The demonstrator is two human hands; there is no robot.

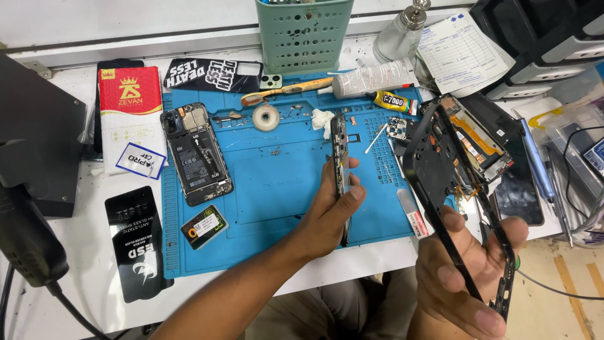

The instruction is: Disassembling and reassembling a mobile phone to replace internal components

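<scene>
At the far left a dark box (41, 132) sits at the table's edge, with a red-and-white packet (131, 116) and a black sleeve (135, 242) crowding the white strip beside the blue work mat (264, 182). On the mat's left part lies an opened phone (196, 155), back off, battery showing; a small battery pack (204, 226) lies just below it. The mat's middle is mostly bare, the widest open room here, bounded above by a tape roll (265, 117), a toothbrush (286, 90) and a green basket (304, 33).

The left hand (328, 211) hovers over the mat's right half, fingers and thumb pinching a slim phone body (341, 170) held upright on edge, thin and dark with metallic parts along its side. Past the mat's right edge, the right hand (475, 277) grips a black phone frame (450, 189), open and hollow, tilted; orange flex and a board seem to sit at its top, though that may be a separate part behind. Further right, trays and cables (576, 164) close in.
</scene>
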